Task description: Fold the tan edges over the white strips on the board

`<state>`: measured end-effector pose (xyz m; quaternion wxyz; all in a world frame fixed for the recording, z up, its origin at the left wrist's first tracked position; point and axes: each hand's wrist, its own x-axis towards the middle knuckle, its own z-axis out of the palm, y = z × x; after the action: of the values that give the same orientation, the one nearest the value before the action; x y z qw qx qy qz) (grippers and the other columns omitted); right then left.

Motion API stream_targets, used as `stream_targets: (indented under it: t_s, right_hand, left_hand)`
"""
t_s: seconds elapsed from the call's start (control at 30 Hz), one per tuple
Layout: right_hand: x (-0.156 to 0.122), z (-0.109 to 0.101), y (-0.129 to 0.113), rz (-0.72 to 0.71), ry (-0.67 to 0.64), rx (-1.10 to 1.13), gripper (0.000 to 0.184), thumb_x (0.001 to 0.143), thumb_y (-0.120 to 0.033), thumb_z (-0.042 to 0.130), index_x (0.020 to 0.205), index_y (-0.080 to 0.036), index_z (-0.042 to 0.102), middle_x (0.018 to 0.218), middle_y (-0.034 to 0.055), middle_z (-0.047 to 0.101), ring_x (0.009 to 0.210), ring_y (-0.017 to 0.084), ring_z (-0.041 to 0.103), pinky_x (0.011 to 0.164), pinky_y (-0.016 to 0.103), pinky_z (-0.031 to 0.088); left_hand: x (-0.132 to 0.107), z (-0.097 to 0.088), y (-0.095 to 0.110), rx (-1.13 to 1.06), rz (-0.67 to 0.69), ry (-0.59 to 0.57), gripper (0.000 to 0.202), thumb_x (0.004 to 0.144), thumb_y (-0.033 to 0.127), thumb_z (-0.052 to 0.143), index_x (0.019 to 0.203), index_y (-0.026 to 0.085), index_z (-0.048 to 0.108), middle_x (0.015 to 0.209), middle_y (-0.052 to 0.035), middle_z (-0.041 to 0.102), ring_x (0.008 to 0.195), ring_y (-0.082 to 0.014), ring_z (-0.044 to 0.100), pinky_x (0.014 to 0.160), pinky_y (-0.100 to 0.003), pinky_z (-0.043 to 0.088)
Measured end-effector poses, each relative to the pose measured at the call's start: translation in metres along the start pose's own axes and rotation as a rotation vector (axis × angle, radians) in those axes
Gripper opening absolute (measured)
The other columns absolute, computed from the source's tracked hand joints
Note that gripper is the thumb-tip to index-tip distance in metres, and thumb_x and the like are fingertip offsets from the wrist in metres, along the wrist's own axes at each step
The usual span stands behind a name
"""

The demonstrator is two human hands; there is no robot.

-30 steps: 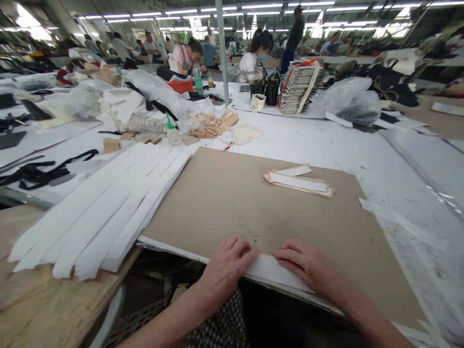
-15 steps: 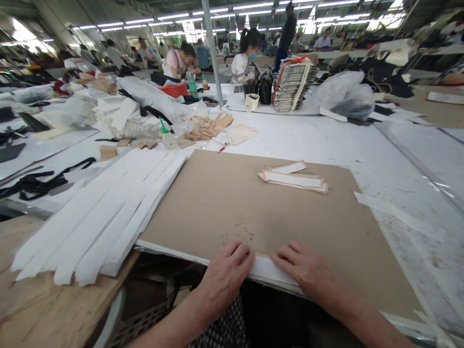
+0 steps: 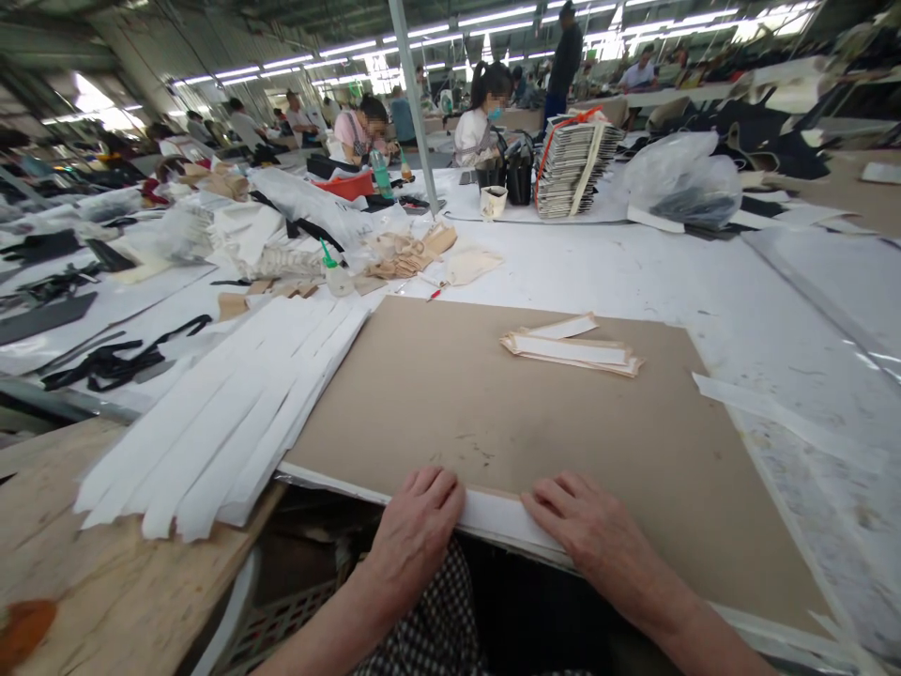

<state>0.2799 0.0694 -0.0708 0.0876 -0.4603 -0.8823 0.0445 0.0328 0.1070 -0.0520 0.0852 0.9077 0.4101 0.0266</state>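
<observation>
A white strip with a thin tan border (image 3: 493,514) lies along the near edge of the brown board (image 3: 450,394). My left hand (image 3: 423,512) is closed on its left part, fingers bunched and the thumb side toward the middle. Farther right, my right hand (image 3: 581,516) pinches the same strip with curled fingers; its fingertips press at the upper edge. Between the two hands a length of the strip shows white. Both hands hide the strip's ends. Beyond them, a small pile of similar tan-edged white strips (image 3: 573,352) rests on the board.
Long white strips (image 3: 225,404) fan out at the left, overhanging a wooden surface (image 3: 141,582). Behind the board are a green-tipped bottle (image 3: 336,272), a red-tipped tool (image 3: 436,293) and tan fabric pieces (image 3: 408,253). A metal post (image 3: 415,103) rises there; co-workers sit beyond.
My left hand has slid left, away from the right hand, so more of the strip shows between them. The right hand stays nearly in place. The view has shifted slightly.
</observation>
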Motion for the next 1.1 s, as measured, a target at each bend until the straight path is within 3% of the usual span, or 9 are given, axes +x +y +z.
stream_targets:
  t_s: [0.07,0.23,0.33,0.5,0.63,0.77,0.9,1.1]
  right_hand:
    - [0.000,0.003,0.000,0.017,0.022,0.023,0.033,0.081,-0.015,0.073,0.110,-0.022,0.060,0.099,0.0014,0.061,0.087,0.022,0.053,0.076,0.037,0.047]
    - [-0.008,0.003,0.016,0.112,0.029,0.183,0.023,0.089,-0.014,0.062,0.111,-0.022,0.061,0.103,0.0024,0.062,0.095,0.021,0.055,0.082,0.035,0.048]
    - [-0.022,-0.003,0.033,0.191,0.004,0.313,0.017,0.094,-0.019,0.056,0.109,-0.024,0.063,0.100,0.0023,0.062,0.095,0.020,0.056,0.082,0.033,0.047]
    - [-0.043,-0.005,0.050,0.228,0.029,0.423,0.014,0.095,-0.021,0.055,0.104,-0.025,0.065,0.097,0.0007,0.062,0.091,0.017,0.057,0.081,0.031,0.046]
    - [-0.047,0.000,0.050,0.170,0.063,0.311,0.016,0.097,-0.020,0.052,0.102,-0.025,0.065,0.094,0.0009,0.062,0.088,0.018,0.055,0.076,0.031,0.045]
    - [-0.047,0.001,0.045,0.091,0.098,0.078,0.021,0.088,-0.016,0.065,0.106,-0.025,0.064,0.094,0.0007,0.062,0.086,0.020,0.054,0.076,0.034,0.043]
    - [-0.047,-0.004,0.035,0.070,0.084,-0.049,0.030,0.081,-0.018,0.073,0.108,-0.022,0.062,0.096,0.0006,0.063,0.091,0.022,0.054,0.087,0.040,0.041]
    - [-0.046,0.000,0.025,0.164,0.190,-0.041,0.021,0.086,-0.014,0.065,0.105,-0.023,0.062,0.094,0.0003,0.065,0.101,0.022,0.054,0.103,0.048,0.029]
  left_hand:
    - [0.007,0.001,0.013,-0.089,-0.023,0.036,0.015,0.092,0.007,0.049,0.096,0.018,0.058,0.107,-0.0074,0.058,0.101,-0.0241,0.051,0.091,-0.041,0.048]
    - [0.038,0.020,0.053,-0.418,0.048,0.077,0.031,0.092,0.009,0.048,0.120,0.022,0.052,0.114,-0.0059,0.057,0.105,-0.0213,0.052,0.093,-0.035,0.048]
    - [0.049,0.026,0.059,-0.417,0.037,0.067,0.030,0.090,0.008,0.050,0.117,0.022,0.054,0.110,-0.0050,0.057,0.104,-0.0223,0.051,0.092,-0.037,0.048]
    - [0.053,0.020,0.055,-0.324,0.124,0.004,0.031,0.089,0.007,0.052,0.113,0.025,0.059,0.105,-0.0033,0.057,0.099,-0.0222,0.048,0.087,-0.035,0.048]
    - [0.051,0.017,0.059,-0.194,0.169,-0.035,0.024,0.091,0.012,0.053,0.112,0.023,0.059,0.107,-0.0044,0.057,0.097,-0.0234,0.048,0.084,-0.036,0.049]
    - [0.046,0.020,0.065,-0.030,0.225,-0.058,0.024,0.094,0.018,0.052,0.117,0.019,0.055,0.110,-0.0065,0.057,0.096,-0.0248,0.048,0.085,-0.041,0.049]
    - [0.048,0.023,0.072,-0.049,0.207,-0.030,0.023,0.093,0.014,0.053,0.115,0.018,0.055,0.110,-0.0062,0.056,0.097,-0.0240,0.048,0.087,-0.040,0.048]
    - [0.062,0.034,0.084,-0.078,0.242,0.032,0.008,0.094,0.016,0.052,0.098,0.016,0.059,0.100,-0.0051,0.057,0.090,-0.0218,0.050,0.080,-0.035,0.052]
